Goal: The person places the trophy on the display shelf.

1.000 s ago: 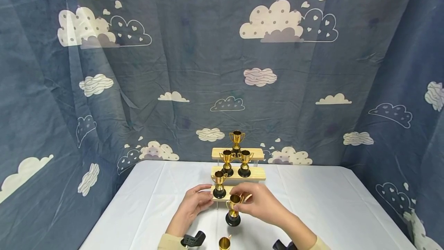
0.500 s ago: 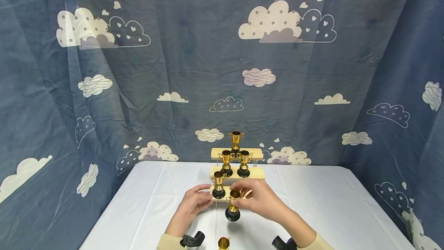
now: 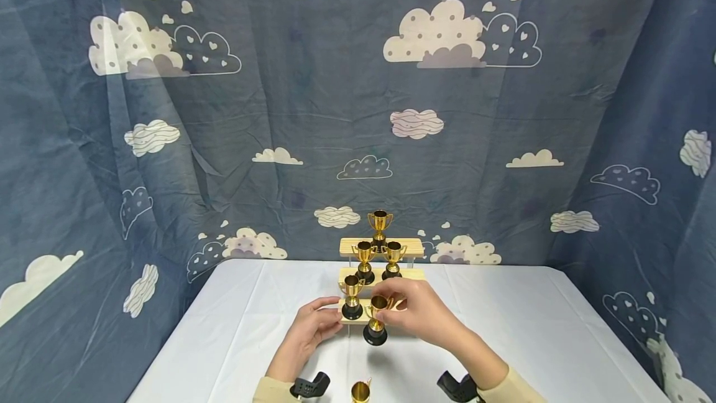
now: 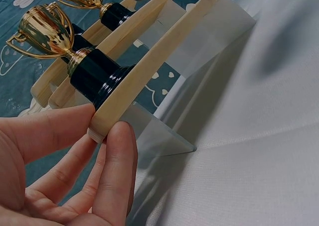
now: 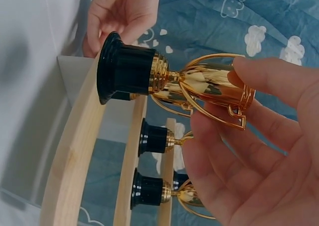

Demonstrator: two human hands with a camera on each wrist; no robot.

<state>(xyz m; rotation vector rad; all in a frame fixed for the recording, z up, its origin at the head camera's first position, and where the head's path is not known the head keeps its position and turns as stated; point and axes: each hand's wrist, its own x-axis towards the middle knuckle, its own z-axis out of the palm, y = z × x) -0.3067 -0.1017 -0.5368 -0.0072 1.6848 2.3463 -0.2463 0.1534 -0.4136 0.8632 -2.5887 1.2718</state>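
My right hand [image 3: 416,308] pinches a gold trophy cup [image 3: 375,332] with a black base by its bowl. In the head view this cup appears just in front of the lowest step; the right wrist view shows its base [image 5: 127,69] close to the front plank [image 5: 75,146], contact unclear. My left hand [image 3: 313,328] pinches the left end of the lowest wooden plank [image 4: 149,66] between thumb and fingers. On that plank, beside my left fingers, one trophy cup [image 4: 65,47] stands upright. Two trophy cups [image 3: 365,260] stand on the middle step and one [image 3: 380,226] on the top step.
The three-step wooden stand has clear supports [image 4: 164,136] and sits on a white-covered table [image 3: 503,328]. Another gold cup [image 3: 360,392] is partly visible at the bottom edge of the head view. A blue cloud-print curtain [image 3: 313,98] hangs behind and at both sides.
My right hand has moved the trophy cup forward and up in the head view, closer to the lowest step. My left hand keeps its place at the plank's end.
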